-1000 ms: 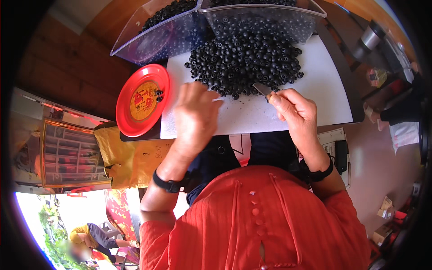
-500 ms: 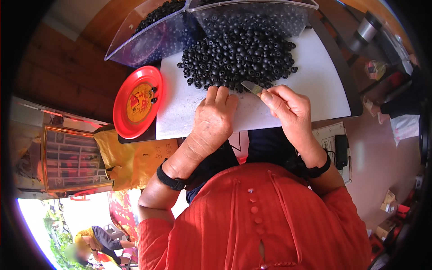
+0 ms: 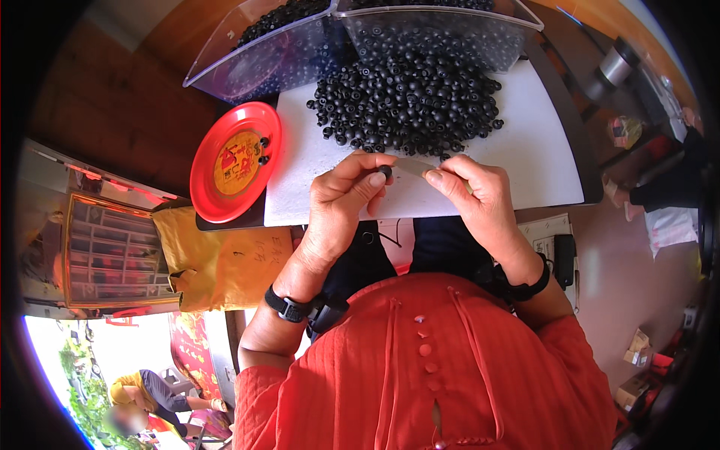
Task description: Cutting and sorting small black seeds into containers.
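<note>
Between the thumb and fingers of my left hand (image 3: 339, 199) is a small black round part with a hole in it (image 3: 385, 171). My right hand (image 3: 481, 196) is closed round a small knife (image 3: 415, 166); its handle is mostly hidden in my fingers. The blade points left, its tip close to the held part; whether they touch I cannot tell. Just beyond both hands, a heap of similar black round parts (image 3: 409, 105) lies on a white board (image 3: 536, 169). A red plate (image 3: 201, 187) at the board's left holds several black parts near its right side.
Two clear plastic bins (image 3: 262, 60) (image 3: 442, 45) of black parts stand behind the heap. A yellow bag (image 3: 221, 259) is below the plate at left. A silver-and-black cup (image 3: 617, 64) is at the far right. Another person (image 3: 154, 394) sits at lower left.
My left hand has drawn back from the heap's near edge and turned, bringing up a black part in its fingers. The knife has swung level toward it and moved nearer to me.
</note>
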